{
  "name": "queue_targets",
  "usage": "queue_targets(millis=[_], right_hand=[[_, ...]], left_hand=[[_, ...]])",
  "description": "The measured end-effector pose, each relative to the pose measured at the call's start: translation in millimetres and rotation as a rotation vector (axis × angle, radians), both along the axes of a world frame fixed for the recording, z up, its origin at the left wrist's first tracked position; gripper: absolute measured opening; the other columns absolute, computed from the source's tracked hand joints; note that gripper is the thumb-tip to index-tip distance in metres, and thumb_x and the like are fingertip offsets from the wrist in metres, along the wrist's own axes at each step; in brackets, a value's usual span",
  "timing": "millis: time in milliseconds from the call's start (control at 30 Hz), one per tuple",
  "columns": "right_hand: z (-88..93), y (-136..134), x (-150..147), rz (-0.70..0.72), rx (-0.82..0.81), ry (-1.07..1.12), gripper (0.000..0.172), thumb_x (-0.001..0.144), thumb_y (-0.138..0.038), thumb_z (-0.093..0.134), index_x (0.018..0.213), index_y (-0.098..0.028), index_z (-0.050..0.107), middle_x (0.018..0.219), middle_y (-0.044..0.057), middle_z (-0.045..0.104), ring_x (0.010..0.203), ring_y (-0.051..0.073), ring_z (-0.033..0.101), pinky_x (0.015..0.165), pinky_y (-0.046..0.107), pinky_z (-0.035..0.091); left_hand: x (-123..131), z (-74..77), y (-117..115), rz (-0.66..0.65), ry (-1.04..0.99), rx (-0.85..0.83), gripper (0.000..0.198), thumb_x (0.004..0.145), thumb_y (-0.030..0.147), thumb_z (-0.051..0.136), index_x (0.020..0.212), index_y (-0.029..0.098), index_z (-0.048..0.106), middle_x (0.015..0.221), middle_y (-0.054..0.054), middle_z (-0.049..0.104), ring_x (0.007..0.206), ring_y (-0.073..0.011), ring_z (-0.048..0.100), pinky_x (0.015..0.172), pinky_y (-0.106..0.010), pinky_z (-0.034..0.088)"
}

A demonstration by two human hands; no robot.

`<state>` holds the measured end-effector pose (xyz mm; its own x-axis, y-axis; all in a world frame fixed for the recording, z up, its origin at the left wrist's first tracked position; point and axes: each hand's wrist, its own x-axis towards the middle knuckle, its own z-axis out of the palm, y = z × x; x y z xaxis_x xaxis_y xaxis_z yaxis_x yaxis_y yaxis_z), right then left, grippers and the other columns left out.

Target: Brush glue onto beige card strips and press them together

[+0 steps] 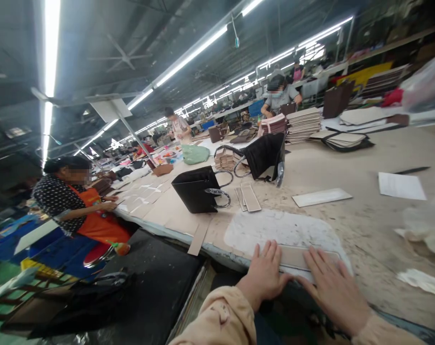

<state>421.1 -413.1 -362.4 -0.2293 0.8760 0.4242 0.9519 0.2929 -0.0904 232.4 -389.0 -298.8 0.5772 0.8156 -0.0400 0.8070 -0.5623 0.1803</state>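
Observation:
A flat beige strip with a pale edge (292, 256) lies on a whitish mat (275, 225) at the table's near edge. My left hand (266, 270) rests on its left end, fingers stretched out. My right hand (332, 282) lies flat over its right part, fingers spread, and hides some of it. Beyond the mat are a few narrow framed panels (251, 197). A black handbag (194, 189) with wrapped handles stands to their left, and a second black bag (266, 155) leans behind them.
A pale board (321, 197) and a white sheet (401, 186) lie to the right, near crumpled plastic (429, 215). Stacked panels (303, 124) stand farther back. A person in an orange apron (98, 218) works at the left; other people are farther off. A brown strip (198, 237) overhangs the table edge.

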Motion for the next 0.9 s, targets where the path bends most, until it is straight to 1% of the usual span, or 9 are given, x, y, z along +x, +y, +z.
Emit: queue_targets(millis=[100,167,400,500,567,667,733,833,900], right_hand=[[-5.1,5.1,-25.0,0.157,0.014,-0.007,0.059,0.086,-0.051,0.033,0.129,-0.014,0.047,0.136,0.012,0.042,0.127,0.028,0.036,0.099,0.051,0.032],[-6.5,6.1,-29.2,0.171,0.0,0.005,0.06,0.086,-0.053,0.033,0.13,-0.013,0.046,0.136,0.012,0.043,0.126,0.028,0.037,0.098,0.049,0.034],[2.4,-4.9,21.2,-0.075,-0.094,-0.015,0.07,0.083,-0.059,0.036,0.131,-0.007,0.043,0.139,0.014,0.037,0.128,0.028,0.033,0.1,0.046,0.033],[-2.6,-8.4,26.7,-0.119,-0.071,-0.019,0.072,0.081,-0.06,0.038,0.131,-0.008,0.043,0.14,0.014,0.036,0.128,0.029,0.032,0.1,0.047,0.032],[-10.6,-6.9,24.8,-0.118,-0.037,-0.006,0.073,0.08,-0.061,0.039,0.131,-0.008,0.044,0.14,0.015,0.036,0.128,0.03,0.032,0.101,0.048,0.031],[-21.3,-1.9,23.2,-0.096,-0.007,0.015,0.074,0.079,-0.062,0.039,0.13,-0.009,0.045,0.14,0.015,0.036,0.128,0.031,0.032,0.101,0.049,0.031],[-24.4,0.4,26.3,-0.075,-0.018,0.024,0.075,0.079,-0.063,0.038,0.131,-0.009,0.045,0.139,0.015,0.036,0.128,0.031,0.033,0.101,0.049,0.032],[-25.6,1.9,37.8,-0.015,-0.07,0.029,0.073,0.081,-0.062,0.035,0.132,-0.009,0.043,0.139,0.014,0.036,0.128,0.03,0.035,0.1,0.047,0.035],[-26.7,2.6,47.3,0.015,-0.096,0.035,0.072,0.083,-0.061,0.034,0.132,-0.008,0.042,0.139,0.014,0.036,0.127,0.029,0.036,0.099,0.046,0.037]], left_hand=[[-0.9,-3.2,2.6,-0.027,0.034,-0.017,0.065,0.088,0.047,0.023,0.142,0.012,0.012,0.15,-0.012,0.009,0.138,-0.0246,0.004,0.111,-0.051,0.015],[-1.7,-5.6,3.1,-0.033,0.054,-0.02,0.064,0.088,0.047,0.021,0.142,0.012,0.012,0.15,-0.012,0.009,0.138,-0.0237,0.004,0.111,-0.05,0.015],[-1.4,-14.3,8.8,0.017,0.082,0.005,0.064,0.088,0.051,0.021,0.141,0.014,0.017,0.15,-0.009,0.013,0.138,-0.025,0.01,0.11,-0.05,0.015],[0.8,-7.2,16.6,0.038,0.044,-0.005,0.054,0.088,0.047,0.025,0.136,0.021,0.03,0.146,-0.005,0.028,0.134,-0.0241,0.023,0.108,-0.048,0.023],[5.2,1.8,24.5,0.05,0.029,-0.027,0.047,0.086,0.044,0.035,0.128,0.024,0.041,0.138,-0.004,0.041,0.126,-0.0233,0.036,0.105,-0.043,0.029],[15.2,14.6,40.2,0.086,0.063,-0.085,0.05,0.073,0.044,0.055,0.117,0.021,0.05,0.123,-0.008,0.051,0.113,-0.0243,0.045,0.099,-0.036,0.035],[22.4,19.2,50.8,0.12,0.096,-0.12,0.055,0.063,0.045,0.064,0.11,0.018,0.055,0.117,-0.011,0.053,0.108,-0.0275,0.047,0.094,-0.037,0.039],[29.4,20.4,64.8,0.162,0.134,-0.171,0.067,0.046,0.048,0.074,0.103,0.016,0.059,0.108,-0.014,0.056,0.099,-0.032,0.051,0.084,-0.041,0.044],[29.7,19.5,71.8,0.227,0.078,-0.269,0.071,0.032,0.045,0.08,0.095,0.016,0.061,0.1,-0.012,0.059,0.094,-0.0326,0.053,0.081,-0.041,0.044]])
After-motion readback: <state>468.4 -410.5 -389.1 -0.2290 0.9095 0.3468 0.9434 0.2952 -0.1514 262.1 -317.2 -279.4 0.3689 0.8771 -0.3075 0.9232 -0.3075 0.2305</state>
